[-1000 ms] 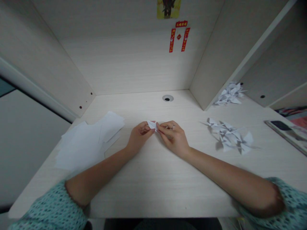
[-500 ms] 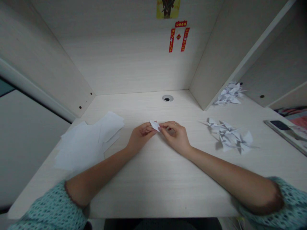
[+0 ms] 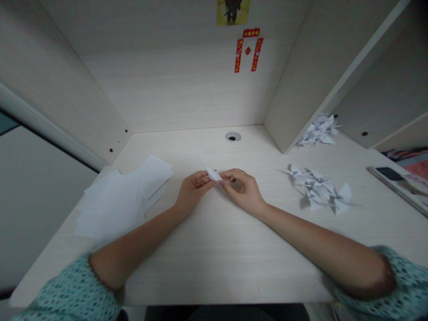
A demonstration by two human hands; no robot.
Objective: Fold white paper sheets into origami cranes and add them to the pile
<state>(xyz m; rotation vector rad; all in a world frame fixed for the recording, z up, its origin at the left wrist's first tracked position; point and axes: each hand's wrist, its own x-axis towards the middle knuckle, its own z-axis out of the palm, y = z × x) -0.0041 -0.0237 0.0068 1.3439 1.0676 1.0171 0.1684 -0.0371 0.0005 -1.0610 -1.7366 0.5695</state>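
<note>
A small folded piece of white paper [image 3: 213,174], narrow and pointed, is held between my two hands above the middle of the desk. My left hand [image 3: 195,189] pinches its left side, fingers curled behind it. On the other side, my right hand [image 3: 244,189] is closed with thumb and fingertips at the paper's lower right end. The fingers partly cover the folds, so their exact shape is hidden.
Loose white paper sheets [image 3: 117,200] lie overlapping at the left. Several folded paper cranes [image 3: 317,187] sit at the right, with another heap of folded paper [image 3: 319,130] behind the upright panel [image 3: 294,89]. A phone [image 3: 389,174] lies at far right.
The folded paper has tilted slightly and shows more of its layered edge. My right fingertips have shifted a little along its lower right end.
</note>
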